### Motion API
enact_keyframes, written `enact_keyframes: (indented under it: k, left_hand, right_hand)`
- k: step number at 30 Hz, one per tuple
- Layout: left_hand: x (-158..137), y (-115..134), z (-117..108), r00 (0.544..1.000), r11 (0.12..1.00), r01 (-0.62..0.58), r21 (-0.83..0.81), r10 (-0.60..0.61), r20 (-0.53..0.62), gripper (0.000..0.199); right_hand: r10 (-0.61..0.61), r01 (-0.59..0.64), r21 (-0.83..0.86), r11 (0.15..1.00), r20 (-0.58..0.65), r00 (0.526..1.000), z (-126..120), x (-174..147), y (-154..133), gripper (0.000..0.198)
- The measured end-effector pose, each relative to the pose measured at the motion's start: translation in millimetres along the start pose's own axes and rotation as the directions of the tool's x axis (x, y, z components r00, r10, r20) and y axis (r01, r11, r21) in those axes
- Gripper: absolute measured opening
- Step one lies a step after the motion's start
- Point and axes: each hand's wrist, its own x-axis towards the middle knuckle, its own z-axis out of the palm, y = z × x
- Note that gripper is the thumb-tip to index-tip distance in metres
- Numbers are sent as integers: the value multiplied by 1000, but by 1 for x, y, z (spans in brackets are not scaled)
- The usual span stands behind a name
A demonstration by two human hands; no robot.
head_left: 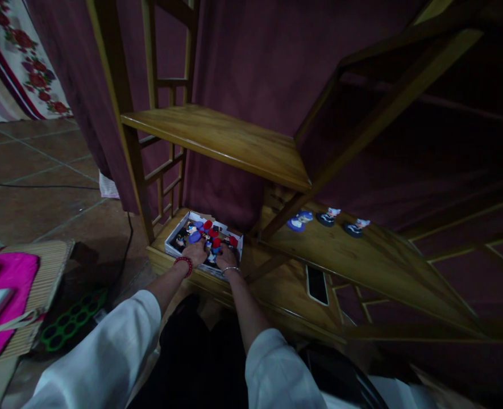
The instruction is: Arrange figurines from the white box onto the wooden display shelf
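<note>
A shallow white cardboard box (174, 234) stands on the low wooden shelf and holds several small toy figurines (195, 236) in blue, red, black and white. Both hands reach into it from the front. My left hand (196, 253), with a red bead bracelet at the wrist, lies over the box's near left part. Its fingers bend down among the figurines, and their tips are hidden. My right hand (226, 258), wearing a thin bangle, is at the near right part. Its fingers are closed against a red-and-blue figurine (216, 245).
A wooden shelf board (217, 133) overhangs the box. To the right, a blue-haired figurine (300, 220) and two cat-eared figurines (328, 216) stand on a raised board (362, 267). A phone (317, 284) lies below them. A green rack (70, 321) is on the floor at left.
</note>
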Motion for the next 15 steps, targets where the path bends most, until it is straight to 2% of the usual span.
enact_keyframes:
  k: [9, 15]
  left_hand:
    - [-3, 0, -6, 993, 993, -112, -23, 113, 33, 43]
    - [-2, 0, -4, 994, 994, -107, 10, 107, 39, 45]
  right_hand:
    - [-64, 58, 156, 986, 34, 997, -8, -10, -9, 41]
    - [-49, 43, 213, 976, 21, 999, -5, -10, -9, 30]
